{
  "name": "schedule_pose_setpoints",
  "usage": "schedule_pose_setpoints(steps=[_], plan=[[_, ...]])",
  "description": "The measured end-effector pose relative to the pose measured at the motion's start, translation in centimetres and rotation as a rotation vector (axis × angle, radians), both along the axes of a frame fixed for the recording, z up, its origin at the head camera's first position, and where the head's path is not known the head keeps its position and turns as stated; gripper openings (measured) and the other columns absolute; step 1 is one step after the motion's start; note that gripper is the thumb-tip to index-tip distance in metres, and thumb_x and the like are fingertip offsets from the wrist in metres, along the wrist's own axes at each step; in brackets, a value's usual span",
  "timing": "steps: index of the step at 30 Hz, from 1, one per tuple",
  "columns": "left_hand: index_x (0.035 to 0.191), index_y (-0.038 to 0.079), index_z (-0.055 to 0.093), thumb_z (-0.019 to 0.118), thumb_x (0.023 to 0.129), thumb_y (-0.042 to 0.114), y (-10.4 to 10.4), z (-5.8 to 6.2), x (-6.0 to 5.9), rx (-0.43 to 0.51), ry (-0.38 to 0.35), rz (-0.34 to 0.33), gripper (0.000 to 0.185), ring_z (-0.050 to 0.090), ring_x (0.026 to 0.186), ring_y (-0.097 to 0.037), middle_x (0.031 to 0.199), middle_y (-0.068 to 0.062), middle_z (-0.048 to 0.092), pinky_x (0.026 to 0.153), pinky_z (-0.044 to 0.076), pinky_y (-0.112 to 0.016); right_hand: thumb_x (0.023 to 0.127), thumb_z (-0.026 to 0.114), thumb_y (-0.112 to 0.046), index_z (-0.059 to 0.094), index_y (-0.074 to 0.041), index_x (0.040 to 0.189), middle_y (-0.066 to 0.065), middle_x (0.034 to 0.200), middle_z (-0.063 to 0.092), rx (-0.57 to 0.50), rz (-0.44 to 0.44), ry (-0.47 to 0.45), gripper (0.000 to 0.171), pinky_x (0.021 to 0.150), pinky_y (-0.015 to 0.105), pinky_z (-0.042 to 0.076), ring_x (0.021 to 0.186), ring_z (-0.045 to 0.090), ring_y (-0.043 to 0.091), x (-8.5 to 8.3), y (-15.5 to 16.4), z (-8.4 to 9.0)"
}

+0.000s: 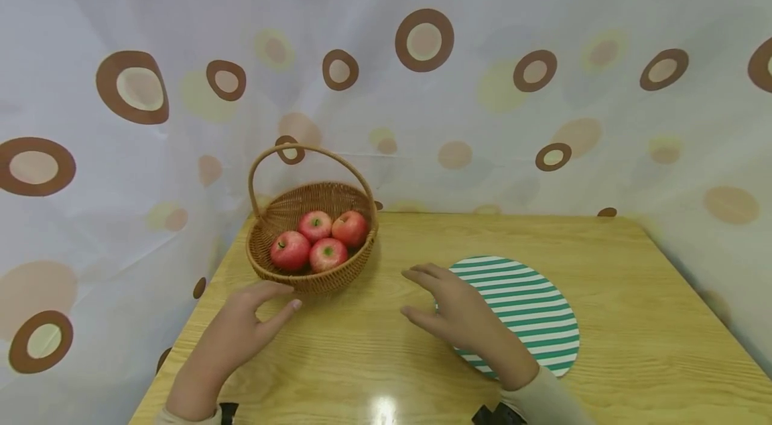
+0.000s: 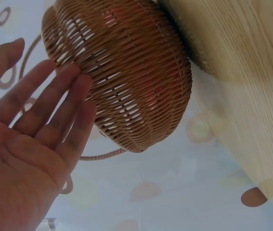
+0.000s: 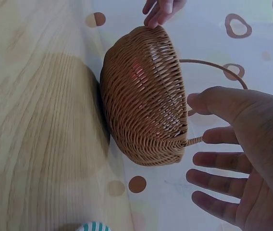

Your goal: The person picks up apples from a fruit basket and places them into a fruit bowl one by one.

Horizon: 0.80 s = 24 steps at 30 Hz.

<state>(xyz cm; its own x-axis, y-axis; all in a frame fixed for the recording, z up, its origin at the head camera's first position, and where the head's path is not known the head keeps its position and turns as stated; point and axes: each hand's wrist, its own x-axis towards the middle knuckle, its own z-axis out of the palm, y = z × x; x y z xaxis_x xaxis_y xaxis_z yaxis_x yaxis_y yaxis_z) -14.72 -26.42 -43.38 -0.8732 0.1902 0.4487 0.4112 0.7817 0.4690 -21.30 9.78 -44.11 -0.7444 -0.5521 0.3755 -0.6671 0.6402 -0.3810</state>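
The basket (image 1: 311, 237) stands near the left back corner of the worktop (image 1: 633, 318), so a push from one side may slide it off or roll the apples (image 1: 318, 240) out. It is round brown wicker with a hoop handle. Left hand (image 1: 244, 324) and right hand (image 1: 455, 308) have relaxed, spread fingers and hold nothing; left fingertips are almost at its wall.

Two bare hands here, left hand (image 1: 241, 324) and right hand (image 1: 461, 311); pale cream sleeve (image 1: 543, 398) at the right wrist; dark straps below both wrists.
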Motion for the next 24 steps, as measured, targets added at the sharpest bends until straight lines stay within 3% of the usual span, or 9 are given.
schedule_pose_setpoints(steps=[4, 7, 10, 15, 24], plan=[[0.112, 0.012, 0.081, 0.081, 0.097, 0.022, -0.4, 0.2, 0.1, 0.003, 0.014, 0.012, 0.018, 0.077, 0.105, -0.021, 0.110, 0.000, 0.081, 0.090, 0.063, -0.048, 0.096, 0.080, -0.041, 0.066, -0.014, 0.145, 0.008, 0.146, 0.066, -0.022, 0.019, 0.012, 0.058, 0.106, 0.052, 0.058, 0.134, 0.064, 0.032, -0.1, -1.0, 0.2], [0.110, 0.011, 0.082, 0.083, 0.095, 0.020, -0.8, 0.2, 0.1, 0.007, 0.063, 0.030, 0.018, 0.077, 0.105, -0.021, 0.109, -0.001, 0.081, 0.090, 0.064, -0.045, 0.096, 0.080, -0.040, 0.066, -0.014, 0.146, 0.008, 0.148, 0.065, -0.030, 0.038, 0.013, 0.058, 0.107, 0.051, 0.057, 0.137, 0.062, 0.031, -0.3, -1.7, 0.3], [0.107, 0.010, 0.082, 0.086, 0.091, 0.015, -1.2, 0.3, -0.1, 0.025, 0.146, 0.028, 0.017, 0.078, 0.100, -0.021, 0.105, 0.000, 0.081, 0.089, 0.062, -0.030, 0.096, 0.080, -0.040, 0.065, -0.014, 0.147, 0.009, 0.152, 0.062, -0.035, 0.052, -0.003, 0.059, 0.109, 0.052, 0.056, 0.141, 0.060, 0.033, -0.3, -2.4, 0.4], [0.103, 0.009, 0.082, 0.089, 0.085, 0.008, -1.6, 0.7, -0.5, 0.063, 0.259, -0.012, 0.020, 0.077, 0.093, -0.024, 0.100, -0.002, 0.081, 0.091, 0.050, -0.008, 0.098, 0.078, -0.040, 0.063, -0.013, 0.148, 0.010, 0.154, 0.060, -0.041, 0.070, -0.016, 0.059, 0.112, 0.051, 0.055, 0.143, 0.058, 0.033, -0.4, -3.4, 0.7], [0.113, 0.003, 0.080, 0.096, 0.077, 0.013, -2.1, 0.8, -0.6, 0.101, 0.271, 0.034, 0.041, 0.072, 0.116, -0.035, 0.121, -0.013, 0.077, 0.105, 0.036, 0.000, 0.097, 0.079, -0.036, 0.062, -0.009, 0.148, 0.013, 0.153, 0.060, -0.022, 0.086, 0.019, 0.061, 0.114, 0.052, 0.053, 0.142, 0.057, 0.034, -0.9, -5.8, 0.8]])
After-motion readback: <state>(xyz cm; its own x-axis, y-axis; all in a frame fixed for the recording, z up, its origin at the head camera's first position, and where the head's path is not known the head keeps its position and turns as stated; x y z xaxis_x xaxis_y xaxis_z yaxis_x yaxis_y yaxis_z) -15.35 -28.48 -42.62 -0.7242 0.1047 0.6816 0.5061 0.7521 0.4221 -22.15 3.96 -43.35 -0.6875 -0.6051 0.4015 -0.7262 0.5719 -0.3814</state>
